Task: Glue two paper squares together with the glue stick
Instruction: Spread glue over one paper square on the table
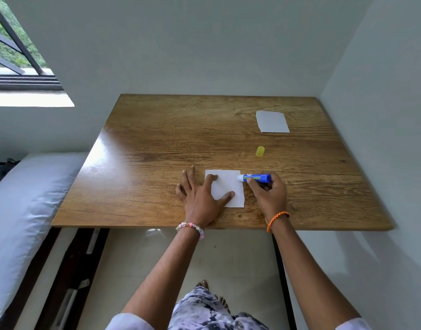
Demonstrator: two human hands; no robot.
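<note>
A white paper square (228, 184) lies near the front edge of the wooden table (157, 151). My left hand (200, 196) rests flat on it, fingers spread, index finger and thumb pressing the paper down. My right hand (269, 194) grips a blue glue stick (255, 178) that lies nearly level, its white tip touching the paper's upper right edge. The yellow cap (260, 151) of the glue stick lies on the table behind it. A second white paper square (272, 121) lies at the far right of the table.
Walls close the table in at the back and right. A bed with a grey mattress (21, 210) stands along the left side. A window (14, 55) is at the upper left. My feet (211, 294) are under the table's front edge.
</note>
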